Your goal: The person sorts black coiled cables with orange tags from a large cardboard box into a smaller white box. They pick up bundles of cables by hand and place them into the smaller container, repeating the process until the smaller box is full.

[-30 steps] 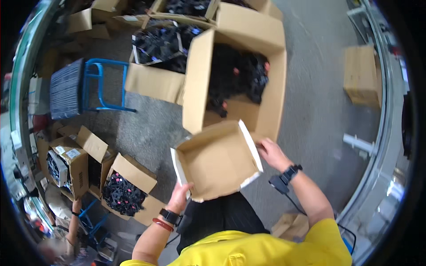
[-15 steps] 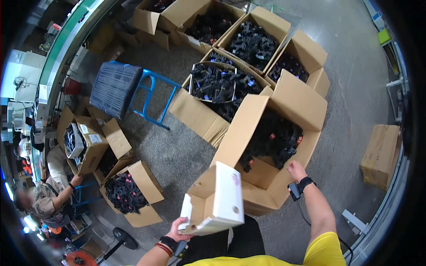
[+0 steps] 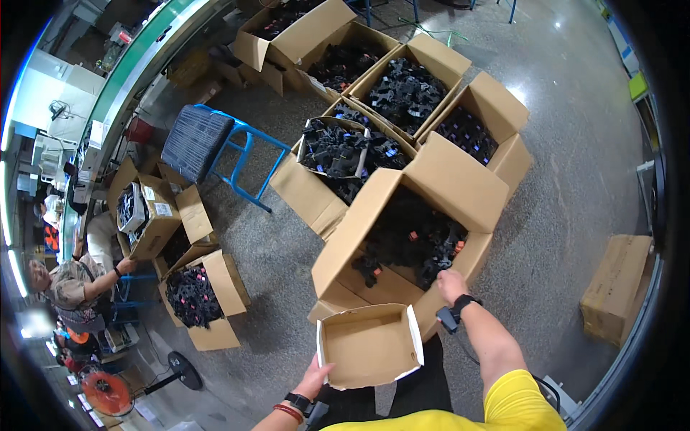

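Tray (image 3: 370, 346) is judged light, bendable; left wall (image 3: 321, 345), best hold, is pinched by left hand (image 3: 314, 380); right hand (image 3: 452, 286): fingers indiscernible.

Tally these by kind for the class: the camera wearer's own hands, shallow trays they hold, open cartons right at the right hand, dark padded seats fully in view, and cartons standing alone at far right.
Left hand and right hand: 2
Shallow tray: 1
Open carton: 1
Dark padded seat: 1
Lone carton: 1
Total: 6
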The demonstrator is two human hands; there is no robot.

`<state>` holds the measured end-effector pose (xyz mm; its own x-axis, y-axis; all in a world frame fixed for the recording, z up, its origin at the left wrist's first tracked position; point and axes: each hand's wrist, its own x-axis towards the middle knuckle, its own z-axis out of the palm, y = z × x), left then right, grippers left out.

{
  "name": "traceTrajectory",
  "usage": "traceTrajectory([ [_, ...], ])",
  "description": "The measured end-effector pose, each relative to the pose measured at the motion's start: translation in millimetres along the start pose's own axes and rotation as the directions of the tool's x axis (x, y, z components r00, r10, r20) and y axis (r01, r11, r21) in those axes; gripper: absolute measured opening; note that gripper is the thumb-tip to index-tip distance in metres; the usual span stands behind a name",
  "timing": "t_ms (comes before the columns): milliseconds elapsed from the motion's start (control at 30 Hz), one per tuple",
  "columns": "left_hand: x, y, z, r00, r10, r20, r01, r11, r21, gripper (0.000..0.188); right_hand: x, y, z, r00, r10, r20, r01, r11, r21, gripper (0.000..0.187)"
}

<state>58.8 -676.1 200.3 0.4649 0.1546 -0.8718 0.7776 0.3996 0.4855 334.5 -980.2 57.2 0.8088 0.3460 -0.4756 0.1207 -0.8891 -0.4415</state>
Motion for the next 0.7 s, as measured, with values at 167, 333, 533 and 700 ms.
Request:
traceTrajectory([
  [167, -32, -20, 82, 0.995, -0.006, -0.1, -0.01, 0.987, -0.159, 0.059, -34, -7, 14, 0.968, 0.009, 0.25, -0.116, 0.902, 0.417, 0.019],
  [333, -39, -66, 108, 0.99, -0.059, -0.129, 0.009, 0.934, -0.358, 0.056, -50, 6, -10, 0.957, -0.15, 0.25, 0.059, 0.94, 0.337, 0.018],
  [533, -58, -81, 109, 0.987, -0.06, -0.147, 0.0, 0.927, -0.376, 0.053, -9, 8, -20, 0.936, -0.033, 0.352, -0.057, 0.968, 0.243, 0.016],
  [700, -60, -76, 96, 0.984, -0.001, -0.176, -0.053, 0.952, -0.302, 0.055, 25, -25, -24, 0.945, -0.07, 0.32, -0.027, 0.956, 0.291, 0.016],
])
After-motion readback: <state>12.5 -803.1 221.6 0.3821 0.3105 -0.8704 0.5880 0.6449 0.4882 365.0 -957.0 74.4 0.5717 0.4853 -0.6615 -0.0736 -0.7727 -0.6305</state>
